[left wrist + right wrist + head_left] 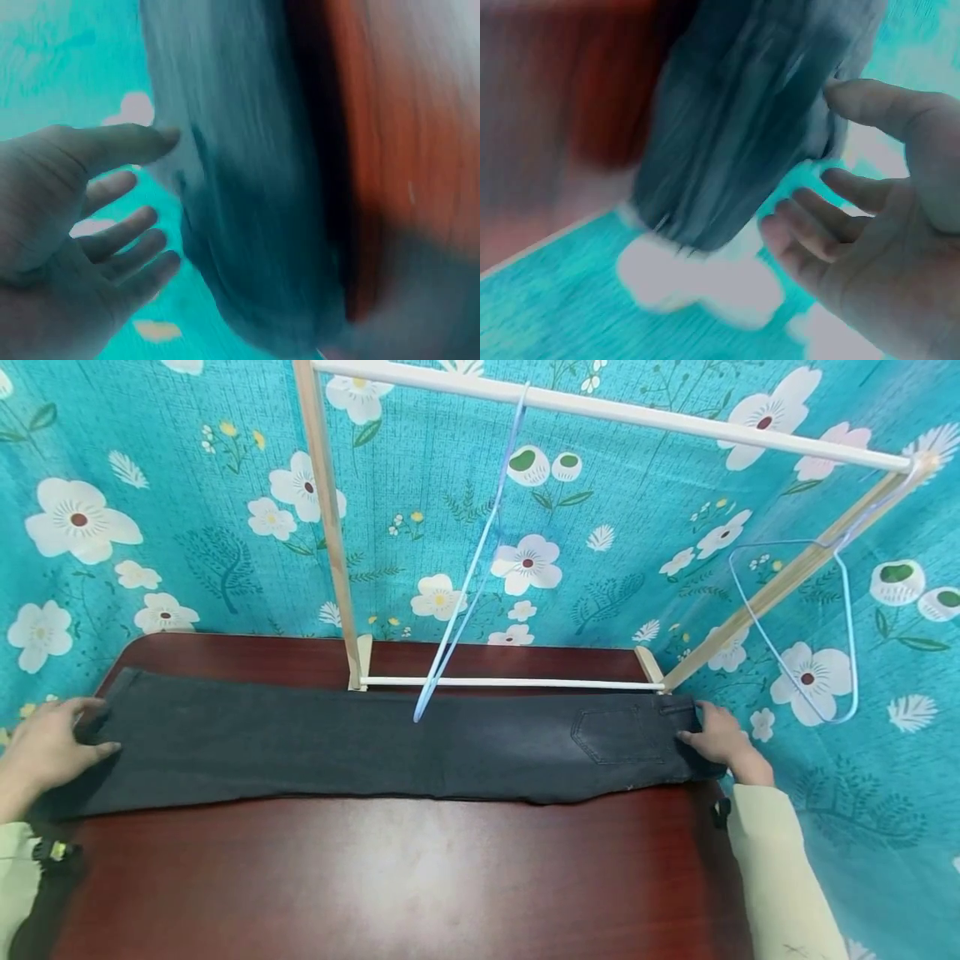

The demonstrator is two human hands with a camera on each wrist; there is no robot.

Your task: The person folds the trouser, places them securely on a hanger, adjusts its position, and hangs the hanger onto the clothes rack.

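A pair of dark jeans (480, 743) lies folded lengthwise across the table, with its back pocket (618, 735) towards the right. At the hem end on the left is my left hand (52, 747). Its thumb reaches the cloth's edge in the left wrist view, while the other fingers (135, 259) spread apart from the fabric. My right hand (716, 735) is beside the waistband end. In the right wrist view its thumb (870, 101) meets the jeans' edge, and the loosely bent fingers stand clear of the cloth.
Behind the jeans stands a wooden rack with a white top bar (615, 414) and a lower bar (510, 682). One blue hanger (468, 577) hangs mid-bar over the jeans, another hanger (851, 635) at the right end. A floral turquoise cloth (225, 568) surrounds the reddish-brown table (405, 868).
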